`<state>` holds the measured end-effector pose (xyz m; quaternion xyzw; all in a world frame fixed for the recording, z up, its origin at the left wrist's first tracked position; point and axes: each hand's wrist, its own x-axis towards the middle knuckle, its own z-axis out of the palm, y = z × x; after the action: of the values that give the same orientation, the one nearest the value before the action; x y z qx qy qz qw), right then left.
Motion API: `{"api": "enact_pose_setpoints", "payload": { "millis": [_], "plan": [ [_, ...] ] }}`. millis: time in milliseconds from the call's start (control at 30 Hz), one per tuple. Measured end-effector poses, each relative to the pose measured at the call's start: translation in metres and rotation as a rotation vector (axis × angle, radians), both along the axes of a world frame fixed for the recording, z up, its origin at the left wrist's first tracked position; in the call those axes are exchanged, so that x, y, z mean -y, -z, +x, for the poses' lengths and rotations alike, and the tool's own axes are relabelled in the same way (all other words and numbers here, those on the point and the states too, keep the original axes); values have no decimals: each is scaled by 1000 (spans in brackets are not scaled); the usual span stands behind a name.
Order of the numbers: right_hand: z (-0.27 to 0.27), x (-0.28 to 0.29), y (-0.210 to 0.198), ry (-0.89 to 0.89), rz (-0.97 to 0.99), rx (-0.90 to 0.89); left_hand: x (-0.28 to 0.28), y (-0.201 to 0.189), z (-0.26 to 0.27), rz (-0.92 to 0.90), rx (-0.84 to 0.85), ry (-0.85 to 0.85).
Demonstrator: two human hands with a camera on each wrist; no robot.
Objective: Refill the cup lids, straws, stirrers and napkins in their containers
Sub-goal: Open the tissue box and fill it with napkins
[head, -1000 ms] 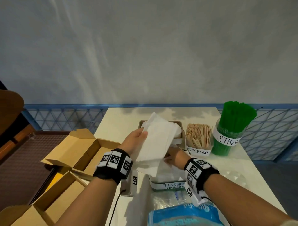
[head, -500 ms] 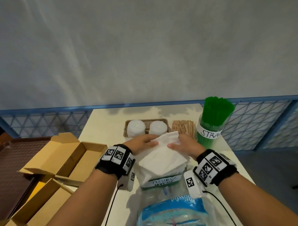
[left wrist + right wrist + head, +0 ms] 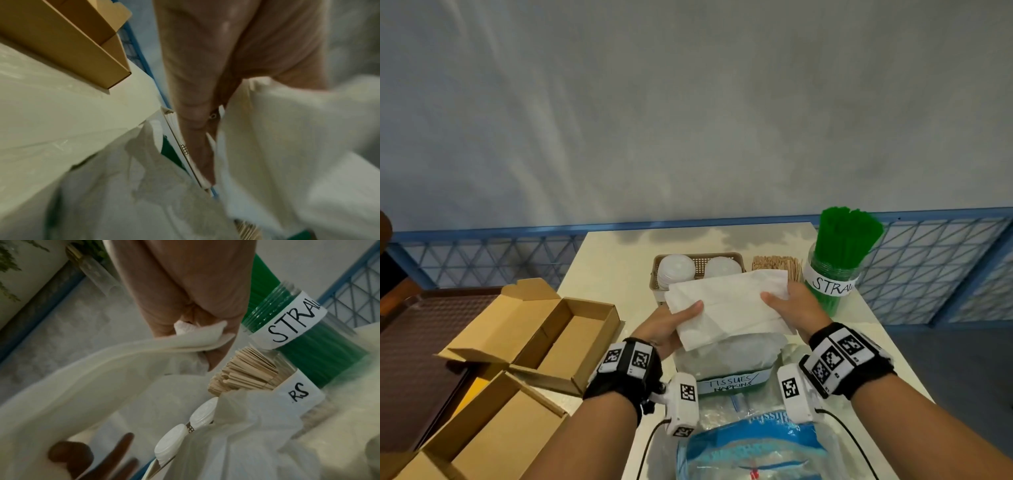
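Observation:
A stack of white napkins [image 3: 729, 305] hangs level above the container labelled TISSUES/NAPKINS [image 3: 732, 380]. My left hand [image 3: 674, 322] grips its left end, thumb on top. My right hand [image 3: 787, 301] pinches the right end [image 3: 197, 340]. In the left wrist view the napkins [image 3: 287, 138] hang beside my fingers [image 3: 195, 113]. Behind stand the basket of white cup lids [image 3: 676, 270], the wooden stirrers [image 3: 777, 265] and the jar of green straws [image 3: 839, 260]. The right wrist view shows the straw jar [image 3: 298, 324], stirrers [image 3: 244, 371] and lids [image 3: 185, 431].
Two open cardboard boxes [image 3: 544, 332] lie at the table's left edge, one nearer me [image 3: 482, 435]. A blue plastic napkin pack [image 3: 753, 448] lies just in front of me. A blue lattice railing [image 3: 482, 253] runs behind the table [image 3: 613, 260].
The napkin stack went from upright in my left hand to held flat by both hands over the napkin container. My right hand came off the container and took the right end.

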<state>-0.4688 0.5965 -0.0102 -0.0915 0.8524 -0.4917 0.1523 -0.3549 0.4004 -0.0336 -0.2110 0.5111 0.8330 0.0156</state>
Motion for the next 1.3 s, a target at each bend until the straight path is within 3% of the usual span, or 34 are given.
{"api": "enact_pose_setpoints", "payload": {
  "millis": [67,200,267,500,733,900,1000,1100,1300],
  "plan": [
    [0,0,0,-40,123,-56,-1,9,-3,-137,60,-90],
    [8,-2,10,-154,452,-213,-4,27,-2,-840,196,-79],
    [12,0,20,-233,512,-278,-11,33,1,-1048,198,-78],
    [15,17,35,-410,730,-460,-18,43,6,-1617,225,201],
    [28,26,34,-387,1015,-586,-20,54,4,-1911,281,372],
    [24,32,39,-516,876,-581,-26,44,11,-2054,430,420],
    [23,35,44,-562,914,-507,-31,35,12,-2126,394,540],
    [17,36,46,-534,927,-432,-39,35,8,-2129,365,669],
    [17,42,47,-537,899,-408,-32,49,5,-2033,590,850]
  ]
}}
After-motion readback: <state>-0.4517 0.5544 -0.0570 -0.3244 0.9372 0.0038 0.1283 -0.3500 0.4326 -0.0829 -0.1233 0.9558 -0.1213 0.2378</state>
